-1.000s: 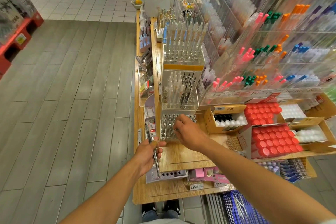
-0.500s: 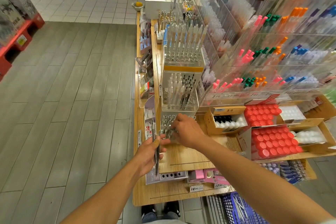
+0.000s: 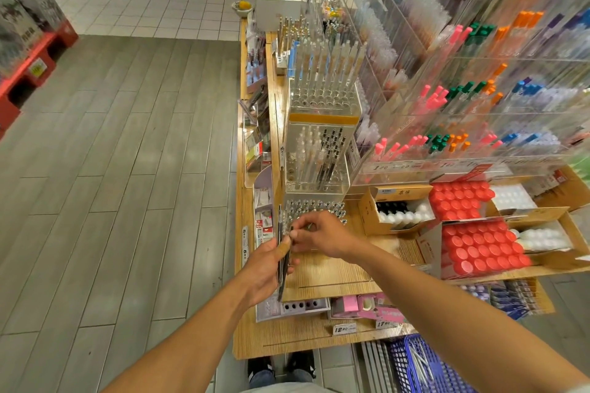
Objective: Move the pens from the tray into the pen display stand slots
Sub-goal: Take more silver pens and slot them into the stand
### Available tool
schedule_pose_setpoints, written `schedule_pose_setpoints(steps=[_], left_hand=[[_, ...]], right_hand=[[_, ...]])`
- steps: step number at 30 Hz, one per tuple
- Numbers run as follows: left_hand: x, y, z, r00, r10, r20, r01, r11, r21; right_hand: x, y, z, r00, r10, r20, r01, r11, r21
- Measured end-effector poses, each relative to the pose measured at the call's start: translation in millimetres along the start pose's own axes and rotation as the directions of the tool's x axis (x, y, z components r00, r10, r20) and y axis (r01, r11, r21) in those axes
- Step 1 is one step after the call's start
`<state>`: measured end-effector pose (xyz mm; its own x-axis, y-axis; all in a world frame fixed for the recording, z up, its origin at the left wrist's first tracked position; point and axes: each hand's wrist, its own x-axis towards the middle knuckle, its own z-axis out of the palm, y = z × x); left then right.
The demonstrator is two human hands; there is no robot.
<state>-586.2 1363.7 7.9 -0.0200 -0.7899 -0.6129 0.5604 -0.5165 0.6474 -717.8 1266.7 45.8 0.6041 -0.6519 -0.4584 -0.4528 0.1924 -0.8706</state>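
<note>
My left hand (image 3: 265,268) grips a small bunch of dark pens (image 3: 282,265), held upright in front of the shelf edge. My right hand (image 3: 319,234) has come across to that bunch, and its thumb and fingertips pinch the top end of one pen. Just behind both hands stands the clear tiered pen display stand (image 3: 319,166). Its lowest tier (image 3: 314,207) holds several silver-capped pens. The middle tier holds white and black pens, the top tier tall white ones. A blue basket (image 3: 424,364) with loose pens sits low at the front right.
The wooden shelf (image 3: 332,268) carries cardboard boxes of red-capped and white-capped bottles (image 3: 479,246) at the right. Clear acrylic racks of coloured pens (image 3: 463,89) rise behind. Small packets and price tags line the shelf's left edge. Grey plank floor lies to the left.
My right hand has drawn back from the lowest tier to the bunch in my left hand. My left hand has lifted the pens up and a little rightward to meet it.
</note>
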Motion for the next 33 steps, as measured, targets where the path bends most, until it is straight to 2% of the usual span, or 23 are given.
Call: schedule_pose_setpoints(steps=[2,6,9,14,17,25,29,33], left_hand=[[2.2,-0.4,-0.2,0.999,0.019,-0.049,-0.017,1.000,0.023],[7.4,-2.7,-10.8,0.962,0.062,-0.267,-0.038,0.995,0.094],[8.0,-5.3,-22.4,0.946,0.079,-0.314,-0.016,0.980,0.198],[10.6,0.2,-26.9,0.945,0.107,-0.310,-0.045,0.979,0.200],[11.1,3.5,-24.7,0.939,0.166,-0.302,-0.082,0.959,0.271],[10.9,8.8,-26.1,0.918,0.252,-0.307,-0.121,0.914,0.388],[11.6,12.0,-25.8,0.914,0.269,-0.303,-0.139,0.911,0.388],[10.5,14.6,-26.4,0.926,0.262,-0.272,-0.150,0.916,0.371]], right_hand=[[-1.5,-1.0,-3.7,0.999,-0.032,-0.030,0.032,0.999,-0.014],[-3.6,-5.3,-14.8,0.968,-0.154,-0.198,0.126,0.981,-0.147],[-4.0,-4.8,-21.6,0.924,-0.265,-0.275,0.186,0.941,-0.282],[-1.4,4.8,-18.1,0.902,-0.395,-0.173,0.232,0.782,-0.579],[1.5,8.0,-11.1,0.912,-0.403,-0.083,0.227,0.661,-0.715],[11.1,3.8,-1.1,0.912,-0.410,-0.011,0.233,0.539,-0.809],[15.0,10.8,0.9,0.911,-0.413,0.003,0.221,0.483,-0.847],[16.1,22.9,3.8,0.865,-0.500,0.045,0.260,0.369,-0.892]])
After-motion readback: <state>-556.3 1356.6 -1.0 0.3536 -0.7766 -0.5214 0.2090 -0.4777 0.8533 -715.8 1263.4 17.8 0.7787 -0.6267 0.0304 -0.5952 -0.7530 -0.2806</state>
